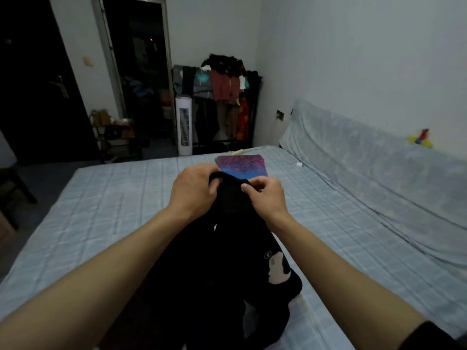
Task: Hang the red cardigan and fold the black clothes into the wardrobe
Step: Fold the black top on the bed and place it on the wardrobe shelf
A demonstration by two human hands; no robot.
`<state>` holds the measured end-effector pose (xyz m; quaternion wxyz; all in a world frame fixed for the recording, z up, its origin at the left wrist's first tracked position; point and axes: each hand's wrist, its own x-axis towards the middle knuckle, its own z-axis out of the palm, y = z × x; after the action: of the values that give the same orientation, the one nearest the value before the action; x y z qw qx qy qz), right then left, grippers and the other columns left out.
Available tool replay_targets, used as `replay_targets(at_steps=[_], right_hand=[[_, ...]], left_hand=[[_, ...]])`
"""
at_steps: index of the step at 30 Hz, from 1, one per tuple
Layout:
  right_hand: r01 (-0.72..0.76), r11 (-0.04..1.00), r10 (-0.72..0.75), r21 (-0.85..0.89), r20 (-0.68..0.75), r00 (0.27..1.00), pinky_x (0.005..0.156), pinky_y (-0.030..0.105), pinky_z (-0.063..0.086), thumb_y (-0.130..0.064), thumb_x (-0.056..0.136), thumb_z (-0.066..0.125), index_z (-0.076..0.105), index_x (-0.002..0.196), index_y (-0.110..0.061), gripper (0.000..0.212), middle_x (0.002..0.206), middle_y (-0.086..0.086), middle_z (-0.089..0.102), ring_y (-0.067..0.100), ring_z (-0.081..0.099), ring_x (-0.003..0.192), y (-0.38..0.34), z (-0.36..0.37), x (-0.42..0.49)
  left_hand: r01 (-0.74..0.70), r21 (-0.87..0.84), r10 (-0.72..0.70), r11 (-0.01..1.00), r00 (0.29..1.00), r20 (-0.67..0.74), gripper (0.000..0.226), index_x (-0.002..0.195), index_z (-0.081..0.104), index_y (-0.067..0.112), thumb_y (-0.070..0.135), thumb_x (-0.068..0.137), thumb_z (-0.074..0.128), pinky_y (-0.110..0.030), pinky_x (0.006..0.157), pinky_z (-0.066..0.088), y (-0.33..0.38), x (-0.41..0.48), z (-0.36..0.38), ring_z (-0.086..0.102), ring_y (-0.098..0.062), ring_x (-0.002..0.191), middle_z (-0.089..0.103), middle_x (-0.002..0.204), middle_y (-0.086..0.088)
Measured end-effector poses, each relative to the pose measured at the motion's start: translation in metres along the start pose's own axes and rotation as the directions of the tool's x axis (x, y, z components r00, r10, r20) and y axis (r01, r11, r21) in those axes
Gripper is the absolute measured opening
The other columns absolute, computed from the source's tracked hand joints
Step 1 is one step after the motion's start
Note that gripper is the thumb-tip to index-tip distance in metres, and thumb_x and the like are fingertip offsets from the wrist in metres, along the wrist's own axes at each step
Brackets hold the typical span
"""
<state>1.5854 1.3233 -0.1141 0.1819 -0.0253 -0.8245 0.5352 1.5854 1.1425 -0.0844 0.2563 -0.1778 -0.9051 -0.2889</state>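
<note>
Bed fills most of the room, with a pale blue checked sheet. A padded headboard under a light blue cover runs along the right-hand wall.

The black garment lies in a long heap down the middle of the bed, from the near edge up to the person's hands. There is a pale printed graphic on its right side. Its top end is lifted off the sheet.

Dark door at far left, handle visible. Clothes rack in the far corner, loaded with hung and piled clothes, including a rust-red top. Cannot tell whether that is the cardigan. White tower fan stands on the floor just left of the rack. Low cluttered shelf by the doorway.

Flat purple-and-blue speckled folded cloth lies on the bed just beyond the hands, its near edge hidden by the black fabric.

Left hand grips the garment's top edge, fingers curled round the fabric. Right hand pinches the same edge, fingers closed tight on it against the thumb. The hands are close together with fabric between them. Both forearms are bare.

Small yellow-and-red toy sits on top of the headboard. Small white object on the sheet near the headboard, too small to identify.
</note>
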Motion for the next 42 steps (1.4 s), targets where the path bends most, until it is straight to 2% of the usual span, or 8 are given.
replay_targets(at_steps=[6,11,15,19,24,30,36,42], right_hand=[[-0.107,0.931,-0.034,0.350,0.375,0.926,0.076,0.026,0.056,-0.023,0.091,0.070,0.064,0.124,-0.008,0.037,0.110,0.005,0.069,0.012,0.067,0.097,-0.002,-0.005,-0.021],[0.235,0.972,-0.218,0.007,0.402,0.889,0.105,0.032,0.044,-0.057,0.062,0.085,0.042,0.145,-0.024,0.099,0.137,-0.003,0.051,0.011,0.049,0.128,0.009,0.008,-0.030],[0.240,0.968,-0.229,-0.072,0.135,0.964,0.102,0.034,0.045,-0.043,0.062,0.085,0.048,0.136,-0.020,0.086,0.130,0.000,0.051,0.014,0.049,0.122,0.025,0.035,-0.058],[0.049,0.999,-0.047,-0.020,0.113,0.992,0.099,0.029,0.048,-0.027,0.076,0.081,0.056,0.130,-0.019,0.059,0.124,-0.001,0.060,0.011,0.056,0.115,0.047,0.048,-0.082],[-0.020,0.998,0.023,-0.052,0.059,0.998,0.068,0.028,0.047,-0.017,0.091,0.064,0.072,0.095,-0.015,0.009,0.083,0.002,0.072,0.017,0.067,0.079,0.056,0.057,-0.074],[-0.016,0.984,-0.001,-0.178,-0.096,0.995,0.066,0.033,0.045,-0.004,0.081,0.064,0.073,0.081,-0.012,0.012,0.071,0.005,0.070,0.024,0.065,0.072,0.050,0.023,-0.038],[0.187,0.965,-0.204,-0.185,-0.076,0.976,0.061,0.002,0.037,0.003,0.078,0.061,0.076,0.080,-0.013,0.022,0.069,-0.007,0.066,0.006,0.062,0.068,-0.014,-0.008,0.006],[0.248,0.943,-0.241,-0.224,0.059,0.969,0.073,0.018,0.051,0.004,0.072,0.058,0.078,0.084,-0.015,0.030,0.078,-0.003,0.073,0.011,0.068,0.078,-0.045,0.000,0.019]], left_hand=[[0.007,0.134,-0.005,0.991,1.000,-0.019,0.017,0.099,0.072,0.025,0.026,0.088,0.059,-0.041,0.083,0.054,0.014,0.031,-0.026,0.067,-0.032,0.095,0.074,0.098,-0.005],[0.062,0.149,-0.059,0.987,0.998,-0.030,0.020,0.101,0.074,0.023,0.024,0.087,0.060,-0.039,0.085,0.052,0.024,0.043,-0.024,0.066,-0.031,0.098,0.073,0.102,-0.005],[0.115,0.173,-0.106,0.978,0.993,-0.061,0.022,0.103,0.075,0.022,0.025,0.087,0.060,-0.040,0.086,0.053,0.028,0.056,-0.023,0.067,-0.033,0.098,0.073,0.102,-0.007],[0.150,0.194,-0.135,0.969,0.987,-0.088,0.023,0.104,0.074,0.021,0.027,0.087,0.060,-0.040,0.084,0.053,0.026,0.069,-0.033,0.066,-0.033,0.099,0.072,0.103,-0.009],[0.150,0.169,-0.136,0.974,0.987,-0.088,0.023,0.105,0.075,0.022,0.026,0.086,0.061,-0.042,0.087,0.056,0.017,0.073,-0.047,0.067,-0.031,0.098,0.073,0.102,-0.007],[0.173,0.254,-0.163,0.952,0.985,-0.060,0.019,0.103,0.074,0.025,0.026,0.087,0.064,-0.046,0.088,0.055,-0.039,0.053,-0.076,0.067,-0.035,0.100,0.074,0.105,-0.008],[0.349,0.297,-0.384,0.889,0.921,0.067,0.016,0.102,0.074,0.022,0.021,0.088,0.066,-0.043,0.086,0.055,-0.082,0.025,-0.073,0.066,-0.033,0.099,0.074,0.101,-0.009],[0.218,-0.124,-0.158,0.968,0.913,0.376,0.037,0.114,0.070,0.020,0.034,0.081,0.079,-0.021,0.079,0.048,-0.020,0.019,-0.055,0.065,-0.008,0.095,0.069,0.108,0.007]])
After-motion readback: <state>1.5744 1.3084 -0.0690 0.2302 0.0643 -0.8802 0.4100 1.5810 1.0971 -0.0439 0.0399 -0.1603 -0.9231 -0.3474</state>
